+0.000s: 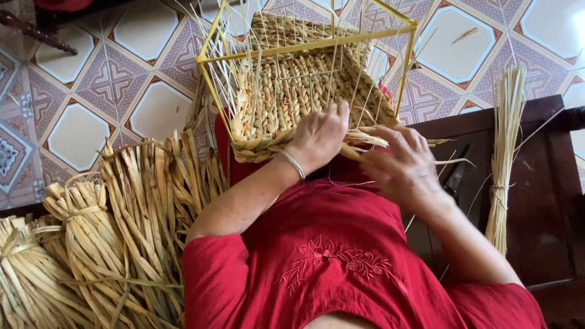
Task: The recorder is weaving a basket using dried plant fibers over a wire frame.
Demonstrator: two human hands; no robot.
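A half-woven straw basket (298, 91) on a yellow wire frame (317, 44) rests on my lap, its open side facing away. My left hand (320, 137), with a silver bracelet at the wrist, presses on the basket's braided near rim. My right hand (402, 167) is just to the right of it, blurred, pinching flat dried straw strands (365, 139) that run from the rim. Thin pale spokes stick up through the weave. I wear a red embroidered top.
Bundles of dried flat leaves (116, 231) lie piled at my left. A tied bundle of thin stalks (504, 152) rests on a dark wooden bench (542, 201) at my right, next to dark scissors (456, 173). Patterned floor tiles (109, 79) lie beyond.
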